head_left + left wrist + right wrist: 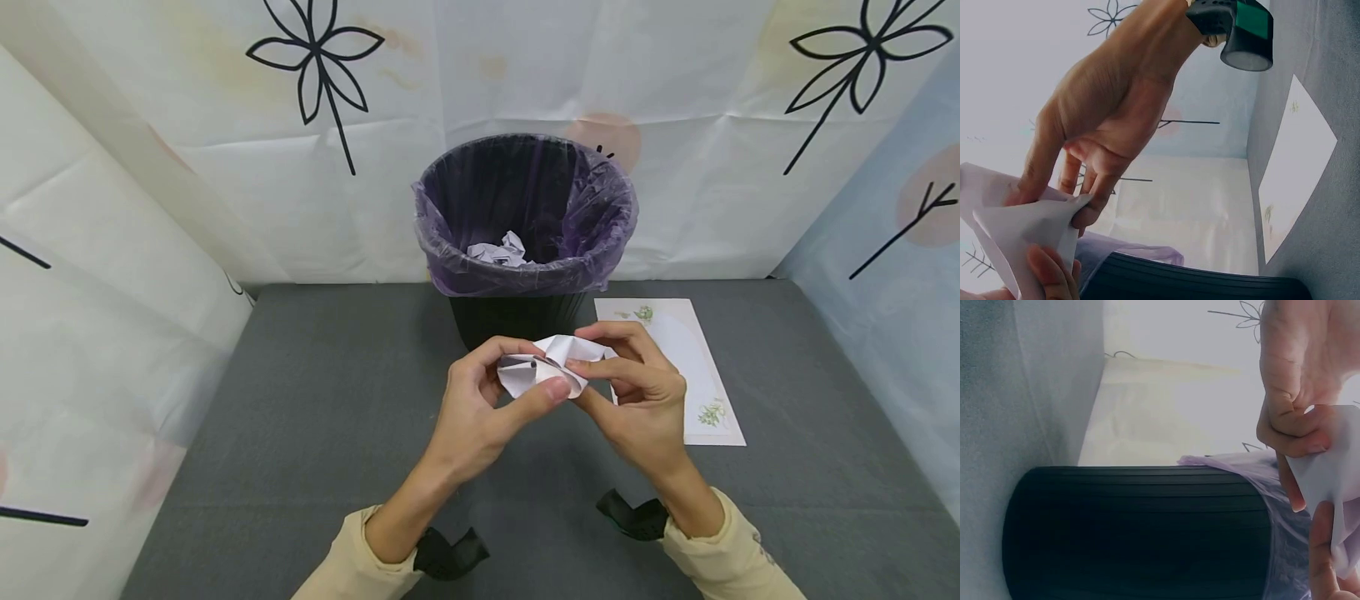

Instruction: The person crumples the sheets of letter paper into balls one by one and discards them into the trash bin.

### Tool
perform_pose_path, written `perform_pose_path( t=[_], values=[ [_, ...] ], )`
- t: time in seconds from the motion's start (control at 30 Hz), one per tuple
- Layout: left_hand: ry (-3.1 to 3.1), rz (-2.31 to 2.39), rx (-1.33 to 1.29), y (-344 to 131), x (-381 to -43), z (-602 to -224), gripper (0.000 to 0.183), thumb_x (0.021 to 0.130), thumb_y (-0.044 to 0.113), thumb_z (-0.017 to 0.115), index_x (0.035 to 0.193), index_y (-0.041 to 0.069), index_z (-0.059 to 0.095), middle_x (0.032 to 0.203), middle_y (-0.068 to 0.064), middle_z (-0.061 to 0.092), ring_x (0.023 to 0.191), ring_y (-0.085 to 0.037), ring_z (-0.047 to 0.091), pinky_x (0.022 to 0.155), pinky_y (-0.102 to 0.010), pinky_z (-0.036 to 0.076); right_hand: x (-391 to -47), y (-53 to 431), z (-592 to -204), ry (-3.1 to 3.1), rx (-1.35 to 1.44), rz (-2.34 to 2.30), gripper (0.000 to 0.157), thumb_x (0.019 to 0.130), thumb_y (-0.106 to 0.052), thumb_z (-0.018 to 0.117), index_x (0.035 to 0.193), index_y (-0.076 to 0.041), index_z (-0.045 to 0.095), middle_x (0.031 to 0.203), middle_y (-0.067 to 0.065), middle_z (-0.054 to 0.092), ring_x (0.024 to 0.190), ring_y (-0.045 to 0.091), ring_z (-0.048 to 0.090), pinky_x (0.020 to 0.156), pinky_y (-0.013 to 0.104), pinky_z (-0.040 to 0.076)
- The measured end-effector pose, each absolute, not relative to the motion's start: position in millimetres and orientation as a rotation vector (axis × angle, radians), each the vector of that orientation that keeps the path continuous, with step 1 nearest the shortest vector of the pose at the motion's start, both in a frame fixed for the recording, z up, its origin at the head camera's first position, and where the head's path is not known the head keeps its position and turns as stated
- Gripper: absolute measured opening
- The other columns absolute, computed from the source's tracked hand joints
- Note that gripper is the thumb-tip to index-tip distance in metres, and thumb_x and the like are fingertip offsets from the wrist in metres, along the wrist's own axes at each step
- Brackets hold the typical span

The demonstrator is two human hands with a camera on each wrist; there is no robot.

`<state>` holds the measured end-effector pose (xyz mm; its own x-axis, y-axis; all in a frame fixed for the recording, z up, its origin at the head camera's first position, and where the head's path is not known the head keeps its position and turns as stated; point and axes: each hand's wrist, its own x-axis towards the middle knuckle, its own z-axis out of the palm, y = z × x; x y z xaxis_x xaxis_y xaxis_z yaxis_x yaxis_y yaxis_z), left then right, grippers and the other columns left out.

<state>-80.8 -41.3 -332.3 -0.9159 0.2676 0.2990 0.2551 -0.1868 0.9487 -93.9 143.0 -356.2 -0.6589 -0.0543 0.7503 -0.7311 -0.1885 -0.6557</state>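
The paper (573, 348) is held between both hands, above the surface (337, 400) and in front of the bin (510, 321). The left hand (476, 417) pinches its left side, the thumb laid across the near face and the index finger along the far edge. The right hand (645, 404) pinches the other side, with a finger pressed on the near face and another at the far right corner; the other fingertips are partly hidden behind the folds. In the left wrist view the paper bends into broad, angular flaps between the fingers.

On the right of the surface lies a flat sheet (697, 358), with small green leaf prints (711, 412) near two of its corners. Bold black flower outlines (315, 50) and pale pink discs (606, 142) mark the cloth (495, 79) behind.

The bin is black, round and finely ribbed, its rim wrapped in a thin, wrinkled, translucent purple liner (517, 279). Inside rests a wad (495, 252) of crumpled white paper. The surface is dark grey with a matte, fabric-like grain. Cream sleeves (360, 554) end at the wrists, each beside a black strap (450, 557).
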Motion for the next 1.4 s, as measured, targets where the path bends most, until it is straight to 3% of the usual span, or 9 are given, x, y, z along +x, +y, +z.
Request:
perform_pose_path(
  t=[0.27,0.4,0.5,0.63,0.77,0.87,0.97,1.17,1.4],
  values=[
    [2.003,2.382,0.704,-41,-85,-334,0.034,0.087,0.013,0.078,0.113,-0.006,0.066,0.105,-0.015,0.065,0.086,-0.020,0.063,0.076,-0.025,0.055,-92,148,-352,-1.652,0.954,1.950,0.028,0.084,-0.002,0.083,0.103,0.015,0.072,0.123,0.027,0.052,0.117,0.034,0.057,0.094,0.034,0.055],
    [2.014,2.395,0.757,-42,-88,-336,0.030,0.087,0.006,0.078,0.112,-0.007,0.067,0.103,-0.016,0.067,0.084,-0.019,0.064,0.074,-0.026,0.056,-91,152,-352,-1.656,0.986,2.000,0.031,0.089,-0.010,0.081,0.108,0.013,0.072,0.127,0.027,0.052,0.119,0.034,0.055,0.096,0.034,0.054],
    [2.019,2.381,0.795,-42,-89,-337,0.029,0.086,-0.001,0.078,0.113,-0.006,0.067,0.104,-0.016,0.068,0.083,-0.019,0.066,0.072,-0.028,0.058,-91,152,-352,-1.650,0.950,2.022,0.030,0.093,-0.015,0.077,0.107,0.010,0.074,0.125,0.025,0.055,0.117,0.033,0.055,0.091,0.029,0.056],
    [2.041,2.381,0.797,-42,-89,-336,0.033,0.084,-0.009,0.077,0.115,-0.005,0.066,0.107,-0.017,0.068,0.086,-0.021,0.067,0.074,-0.030,0.059,-92,151,-350,-1.629,0.863,2.070,0.020,0.089,-0.003,0.078,0.103,0.011,0.074,0.122,0.022,0.060,0.115,0.032,0.056,0.083,0.027,0.058],
    [2.095,2.410,0.713,-40,-88,-335,0.046,0.082,-0.009,0.078,0.125,-0.004,0.061,0.110,-0.017,0.068,0.092,-0.024,0.068,0.079,-0.030,0.059,-93,150,-349,-1.557,0.809,2.171,0.032,0.082,0.010,0.079,0.111,0.016,0.066,0.121,0.024,0.061,0.115,0.033,0.058,0.085,0.032,0.058],
    [2.117,2.434,0.593,-39,-88,-333,0.057,0.081,-0.007,0.081,0.132,-0.004,0.056,0.113,-0.018,0.069,0.095,-0.024,0.070,0.081,-0.030,0.059,-94,151,-347,-1.563,0.744,2.231,0.054,0.080,0.013,0.080,0.128,0.017,0.056,0.122,0.023,0.059,0.113,0.031,0.061,0.089,0.033,0.057],
    [2.104,2.457,0.481,-39,-87,-333,0.061,0.080,-0.006,0.083,0.134,-0.006,0.055,0.116,-0.020,0.068,0.097,-0.024,0.070,0.083,-0.029,0.058,-93,151,-345,-1.622,0.691,2.285,0.064,0.081,0.017,0.076,0.139,0.017,0.048,0.127,0.025,0.057,0.116,0.028,0.061,0.094,0.033,0.055],
    [2.058,2.494,0.355,-38,-86,-332,0.064,0.079,-0.006,0.084,0.136,-0.008,0.055,0.120,-0.021,0.067,0.104,-0.027,0.069,0.088,-0.031,0.057,-92,152,-344,-1.745,0.670,2.287,0.051,0.083,0.021,0.069,0.132,0.021,0.053,0.127,0.031,0.059,0.111,0.026,0.066,0.091,0.031,0.056],
    [1.950,2.576,0.271,-36,-88,-335,0.061,0.079,-0.009,0.081,0.134,-0.011,0.056,0.120,-0.025,0.066,0.104,-0.027,0.070,0.088,-0.031,0.057,-94,149,-347,-1.761,0.757,2.173,0.056,0.086,0.011,0.076,0.136,0.019,0.051,0.132,0.023,0.061,0.114,0.024,0.065,0.089,0.034,0.057]
  ],
)
